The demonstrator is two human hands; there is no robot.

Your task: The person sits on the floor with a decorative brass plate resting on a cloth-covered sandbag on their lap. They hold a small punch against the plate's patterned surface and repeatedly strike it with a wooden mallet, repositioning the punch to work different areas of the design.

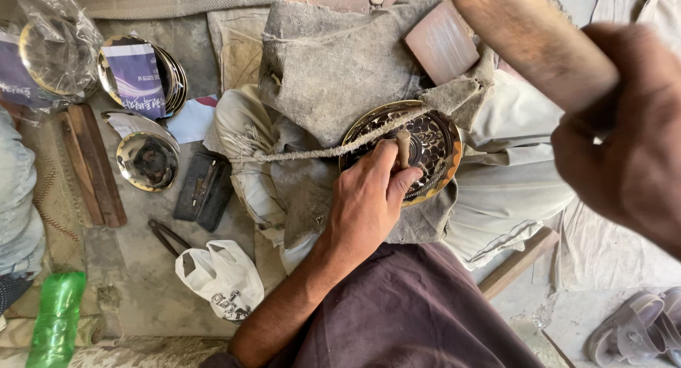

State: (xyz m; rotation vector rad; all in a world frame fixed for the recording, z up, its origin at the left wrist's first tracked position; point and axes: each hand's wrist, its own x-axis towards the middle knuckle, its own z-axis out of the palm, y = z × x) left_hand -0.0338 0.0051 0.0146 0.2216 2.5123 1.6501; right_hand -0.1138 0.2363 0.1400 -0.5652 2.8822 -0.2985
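A round brass plate [436, 130] with a dark engraved pattern lies on grey cloth over my lap, and a frayed cord [319, 152] runs across it. My left hand [365, 201] rests on the plate and pinches a short metal punch [403, 147] upright on its surface. My right hand [624, 145] is raised close to the camera, gripping a thick wooden mallet handle [532, 38] that slants toward the upper left.
On the floor at left lie stacked brass plates [174, 74], one shiny plate [147, 161], a wooden strip [92, 166], a dark tool pouch [204, 191], pliers [167, 235], a white plastic bag [223, 276] and a green bottle [55, 318]. Sandals [638, 329] sit at lower right.
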